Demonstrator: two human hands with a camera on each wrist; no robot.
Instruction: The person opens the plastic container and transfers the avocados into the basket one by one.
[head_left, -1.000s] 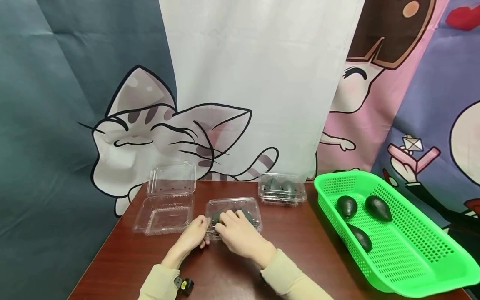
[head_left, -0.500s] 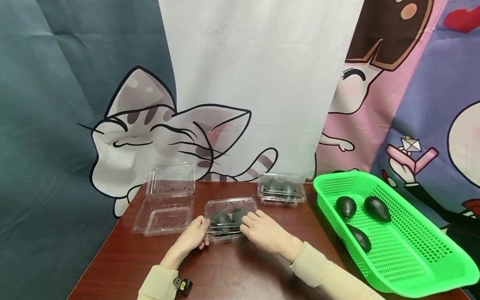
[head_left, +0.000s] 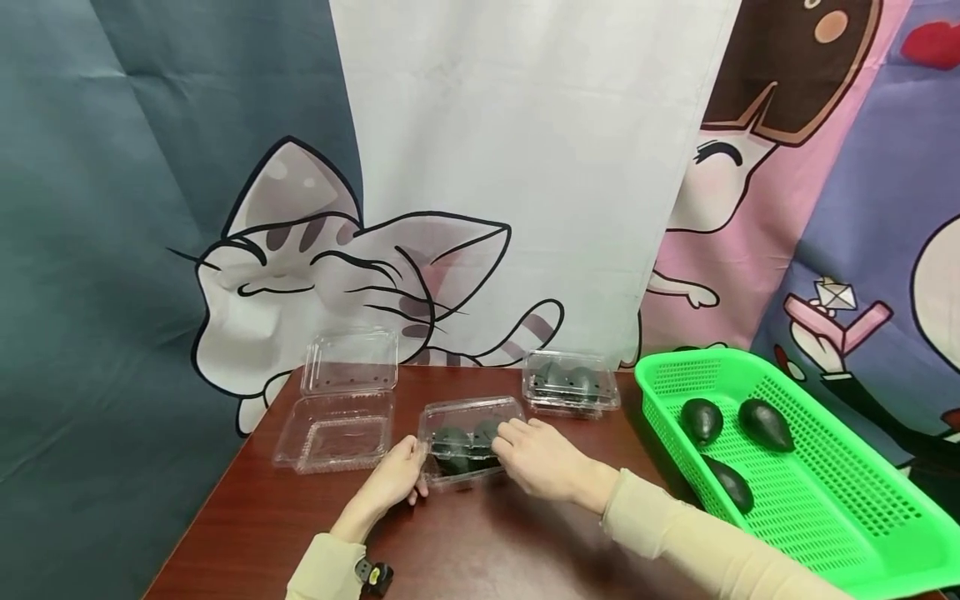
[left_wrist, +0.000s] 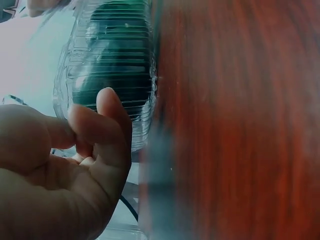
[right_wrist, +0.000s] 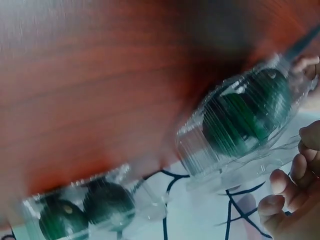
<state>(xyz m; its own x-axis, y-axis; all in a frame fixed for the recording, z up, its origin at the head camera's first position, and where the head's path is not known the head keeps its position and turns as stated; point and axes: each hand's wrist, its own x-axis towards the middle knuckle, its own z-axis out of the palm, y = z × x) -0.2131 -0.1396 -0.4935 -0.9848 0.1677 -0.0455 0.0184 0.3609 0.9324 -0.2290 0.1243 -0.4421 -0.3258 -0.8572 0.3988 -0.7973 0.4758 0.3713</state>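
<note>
A clear plastic clamshell container [head_left: 470, 408] with dark green avocados [head_left: 452, 451] inside stands between the hands at mid-table. My left hand [head_left: 392, 478] holds its left front corner; in the left wrist view the thumb and fingers [left_wrist: 111, 100] come together at the container's end. At the right front, my right hand [head_left: 542, 460] grips the edge with curled fingers. The right wrist view shows those fingers [right_wrist: 280, 181] by the clear rim, with the avocados [right_wrist: 250, 115] behind ribbed plastic. The head view hides the right fingertips' exact contact.
An open, clear clamshell [head_left: 345, 433] lies at the left with its lid raised. Another clamshell with avocados [head_left: 572, 385] sits at the back right. A green basket [head_left: 862, 500] holding three avocados [head_left: 765, 423] takes up the right side. A printed curtain [head_left: 525, 167] hangs behind the table [head_left: 465, 542].
My right hand has moved from the top of the container to its right front edge. The left hand stays at the left corner. More of the avocados shows at the container's front.
</note>
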